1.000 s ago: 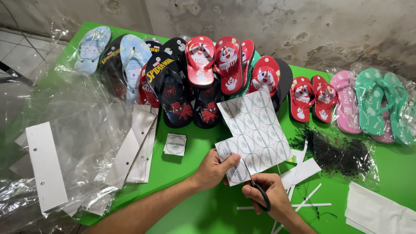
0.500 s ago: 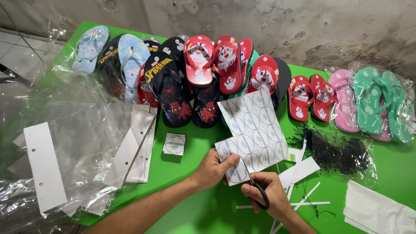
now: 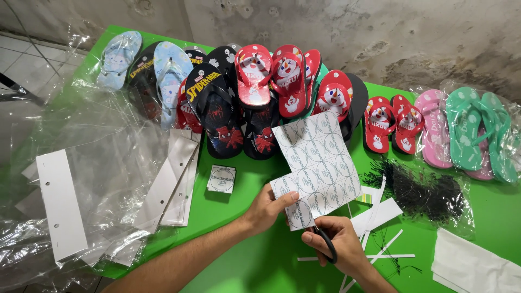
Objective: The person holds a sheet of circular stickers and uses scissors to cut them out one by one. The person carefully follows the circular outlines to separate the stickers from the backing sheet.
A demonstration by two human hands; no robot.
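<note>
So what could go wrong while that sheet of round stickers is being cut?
The left hand pinches the white sheet of round printed stickers right beside the black-handled scissors in the right hand, so a thumb could get nicked. The sheet's far end hangs unsupported and may sag, sending a cut through a sticker.

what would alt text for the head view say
Two hands cut a sticker sheet over a green table: the left hand holds the sheet, the right hand works scissors. Rows of flip-flops lie behind, clear bags at left.
</note>
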